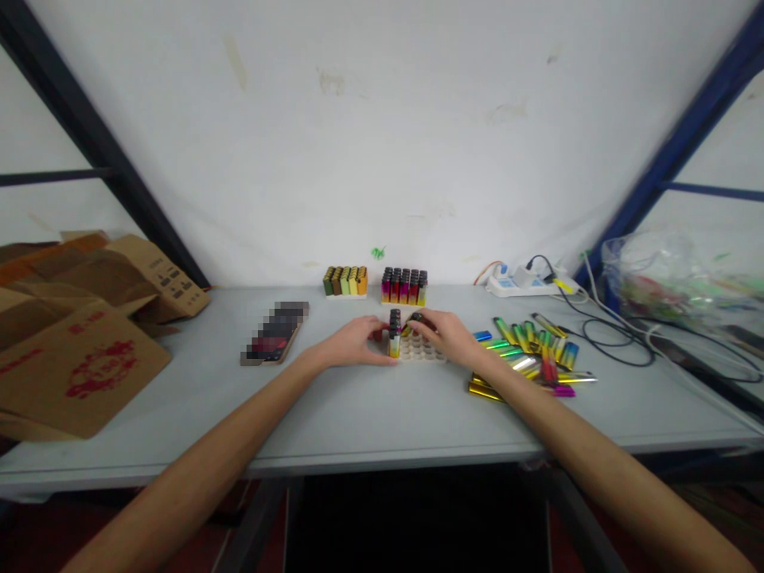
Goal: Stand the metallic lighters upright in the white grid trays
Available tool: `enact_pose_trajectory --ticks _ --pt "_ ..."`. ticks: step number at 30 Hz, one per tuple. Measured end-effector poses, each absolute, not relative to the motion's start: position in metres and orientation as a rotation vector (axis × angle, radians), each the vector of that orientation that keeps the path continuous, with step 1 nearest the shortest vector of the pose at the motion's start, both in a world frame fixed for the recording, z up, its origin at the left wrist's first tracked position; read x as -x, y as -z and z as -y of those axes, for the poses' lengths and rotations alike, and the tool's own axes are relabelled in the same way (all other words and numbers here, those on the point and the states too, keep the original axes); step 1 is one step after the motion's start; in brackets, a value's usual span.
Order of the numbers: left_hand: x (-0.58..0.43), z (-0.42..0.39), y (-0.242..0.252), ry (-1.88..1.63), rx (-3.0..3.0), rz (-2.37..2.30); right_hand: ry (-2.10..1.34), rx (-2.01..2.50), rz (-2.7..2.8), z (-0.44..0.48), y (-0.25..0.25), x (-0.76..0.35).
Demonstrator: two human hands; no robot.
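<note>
Lighter pinched in the right hand, over the tray, mid-bench.
Its long axis slants, lower end toward the upright row at the tray's left edge, which the left hand clasps.

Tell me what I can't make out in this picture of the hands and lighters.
Head view, dark rectangular phone: much of it, masked by pixel blocks.
Head view, white holed tray: far right part, behind the right hand.
Head view, heap of shiny multicoloured lighters: some, behind the right forearm.
Head view, brown cardboard box: left side, cut off by the picture's edge.
Head view, clear plastic bag: contents, too blurred to name.
</note>
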State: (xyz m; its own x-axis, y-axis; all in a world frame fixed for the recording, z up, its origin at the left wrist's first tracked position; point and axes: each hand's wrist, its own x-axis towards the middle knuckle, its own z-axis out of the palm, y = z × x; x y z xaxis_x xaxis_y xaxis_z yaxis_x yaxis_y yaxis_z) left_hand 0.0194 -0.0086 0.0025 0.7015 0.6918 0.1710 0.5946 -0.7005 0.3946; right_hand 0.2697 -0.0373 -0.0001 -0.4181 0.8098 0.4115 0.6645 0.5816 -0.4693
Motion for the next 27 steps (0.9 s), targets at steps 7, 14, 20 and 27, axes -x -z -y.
enact_pose_trajectory --ticks 7,14,20,27 --pt "-0.020 0.009 -0.002 -0.434 -2.648 -0.997 -0.122 1.179 2.262 0.026 0.012 -0.263" --pt "-0.021 0.010 -0.003 -0.430 -2.641 -1.006 -0.042 1.210 2.362 0.020 0.012 -0.264" --pt "-0.023 0.010 -0.003 -0.402 -2.676 -1.012 -0.096 1.165 2.384 0.014 0.013 -0.260" --pt "-0.021 0.009 -0.003 -0.465 -2.614 -1.019 -0.063 1.163 2.397 0.021 0.004 -0.275"
